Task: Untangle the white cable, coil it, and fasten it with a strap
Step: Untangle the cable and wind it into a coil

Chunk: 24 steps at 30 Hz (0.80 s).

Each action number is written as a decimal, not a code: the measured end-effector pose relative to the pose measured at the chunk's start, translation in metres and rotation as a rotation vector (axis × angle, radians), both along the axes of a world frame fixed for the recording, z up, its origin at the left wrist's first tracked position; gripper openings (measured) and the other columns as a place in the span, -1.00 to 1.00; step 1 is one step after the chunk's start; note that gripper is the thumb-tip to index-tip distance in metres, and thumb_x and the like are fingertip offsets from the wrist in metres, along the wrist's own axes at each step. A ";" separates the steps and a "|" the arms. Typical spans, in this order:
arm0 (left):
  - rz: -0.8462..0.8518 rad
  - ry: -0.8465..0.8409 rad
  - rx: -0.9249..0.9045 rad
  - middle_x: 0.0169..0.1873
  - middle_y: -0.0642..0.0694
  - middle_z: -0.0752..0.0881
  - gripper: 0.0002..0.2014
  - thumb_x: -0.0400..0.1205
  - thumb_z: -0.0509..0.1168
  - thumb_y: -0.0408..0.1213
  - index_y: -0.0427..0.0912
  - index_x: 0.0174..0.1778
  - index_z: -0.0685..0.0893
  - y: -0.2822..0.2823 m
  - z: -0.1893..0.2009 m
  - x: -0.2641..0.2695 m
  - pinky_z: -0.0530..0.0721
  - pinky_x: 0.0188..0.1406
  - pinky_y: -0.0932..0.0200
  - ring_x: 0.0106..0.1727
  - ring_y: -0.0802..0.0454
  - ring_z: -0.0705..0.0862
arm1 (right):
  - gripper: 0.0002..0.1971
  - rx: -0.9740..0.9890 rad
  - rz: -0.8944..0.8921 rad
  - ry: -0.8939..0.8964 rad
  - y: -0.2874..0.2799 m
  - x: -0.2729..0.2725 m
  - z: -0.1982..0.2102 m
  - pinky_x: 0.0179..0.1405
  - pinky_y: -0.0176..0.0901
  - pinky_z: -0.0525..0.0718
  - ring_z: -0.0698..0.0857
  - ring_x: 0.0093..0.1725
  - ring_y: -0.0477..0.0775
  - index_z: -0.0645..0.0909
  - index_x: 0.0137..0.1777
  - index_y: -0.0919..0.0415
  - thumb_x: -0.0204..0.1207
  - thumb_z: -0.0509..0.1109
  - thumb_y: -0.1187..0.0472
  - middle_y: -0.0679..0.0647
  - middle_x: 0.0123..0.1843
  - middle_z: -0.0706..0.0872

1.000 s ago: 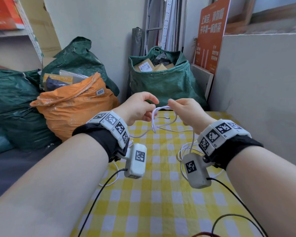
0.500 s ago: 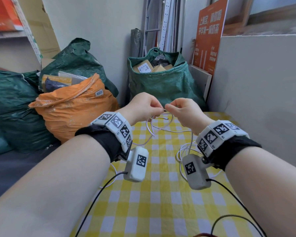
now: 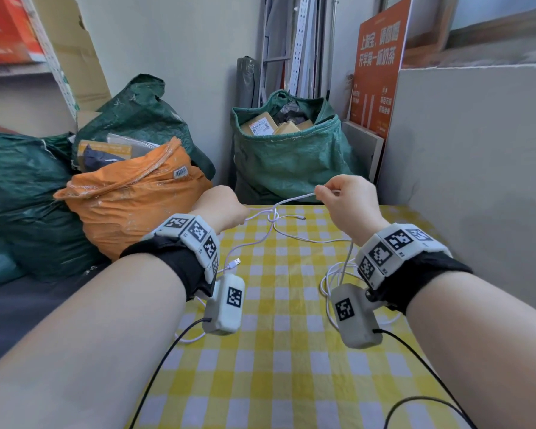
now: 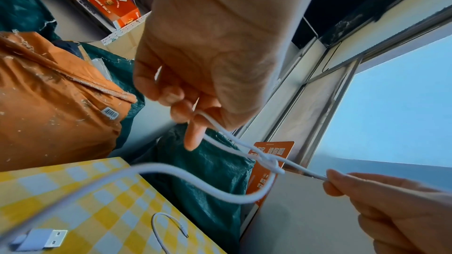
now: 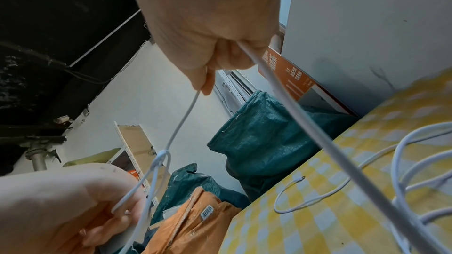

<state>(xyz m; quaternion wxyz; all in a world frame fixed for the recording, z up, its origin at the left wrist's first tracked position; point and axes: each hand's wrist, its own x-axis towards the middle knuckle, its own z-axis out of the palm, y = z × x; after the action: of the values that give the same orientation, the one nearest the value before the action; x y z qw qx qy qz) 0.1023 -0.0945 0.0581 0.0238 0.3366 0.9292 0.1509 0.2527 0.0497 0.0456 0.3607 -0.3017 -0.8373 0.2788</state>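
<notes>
**Both hands pull white cable apart, knot between them**

Near: desk (image 3: 260, 382) with yellow-white check cloth. USB-A plug (image 3: 233, 263) lies on the cloth under the left wrist; it also shows at the near edge in the left wrist view (image 4: 40, 239). Loose loops of the white cable (image 3: 294, 199) are piled on the cloth below the right wrist, at the right side of the desk. A small connector end (image 3: 300, 217) lies on the desk toward the far edge, apart from the knot.

Mid: left hand (image 3: 222, 212) fingers curled, pinching two strands of the cable between thumb and fingers, above the far left of the desk. Right hand (image 3: 348, 202) raised a bit higher, pinching one strand at thumb and fingertip; a second run of cable passes out of the fist down to the pile. The strand between the hands is lifted off the desk, with a small knot (image 3: 272, 215) about midway, closer to the left hand.

Far: orange sack (image 3: 130, 199) at left just past the desk edge, green sacks behind it, open green sack with boxes (image 3: 288, 156) at centre, orange sign (image 3: 378, 63) leaning at right.
</notes>
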 end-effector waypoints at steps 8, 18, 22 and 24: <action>-0.295 -0.217 0.109 -0.42 -0.12 0.45 -0.37 0.49 0.33 0.21 -0.27 -0.64 0.43 0.003 -0.006 0.011 0.31 -0.35 0.15 -0.33 -0.11 0.44 | -0.75 0.005 -0.066 -0.120 0.009 0.001 -0.005 -0.20 -0.13 0.45 0.58 -0.15 0.18 0.59 -0.17 0.20 0.62 0.18 0.10 0.07 -0.28 0.61; -0.470 -0.611 0.702 -0.48 -0.09 0.73 -0.71 0.67 0.28 -0.26 -0.18 -0.38 0.46 0.013 -0.004 0.022 0.72 -0.10 0.10 -0.29 -0.04 0.73 | -0.70 0.077 0.051 -0.618 -0.001 -0.002 -0.004 0.13 -0.15 0.54 0.64 0.11 0.07 0.68 0.04 0.05 0.58 0.13 0.32 0.00 0.10 0.74; -0.469 -0.663 0.709 -0.51 -0.05 0.72 -0.71 0.70 0.22 -0.23 -0.17 -0.35 0.44 0.015 -0.003 0.029 0.68 -0.37 0.23 -0.49 0.08 0.64 | -0.82 -0.329 0.381 -0.335 -0.014 -0.005 0.002 -0.36 -0.42 0.51 0.54 -0.35 -0.13 0.60 -0.08 0.17 0.59 0.18 0.36 0.03 -0.26 0.63; -0.441 -0.636 0.716 -0.52 -0.04 0.72 -0.71 0.71 0.21 -0.20 -0.16 -0.34 0.43 0.015 -0.001 0.029 0.64 -0.45 0.27 -0.55 0.12 0.59 | -0.85 -0.364 0.425 -0.330 -0.017 -0.004 0.004 -0.34 -0.27 0.46 0.48 -0.41 -0.03 0.56 -0.21 0.24 0.59 0.24 0.30 0.04 -0.37 0.52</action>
<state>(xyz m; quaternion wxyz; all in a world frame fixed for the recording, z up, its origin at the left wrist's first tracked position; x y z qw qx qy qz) 0.1313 -0.0791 0.0568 0.2193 0.4488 0.6734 0.5451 0.2489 0.0322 0.0494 0.0940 -0.2206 -0.8652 0.4404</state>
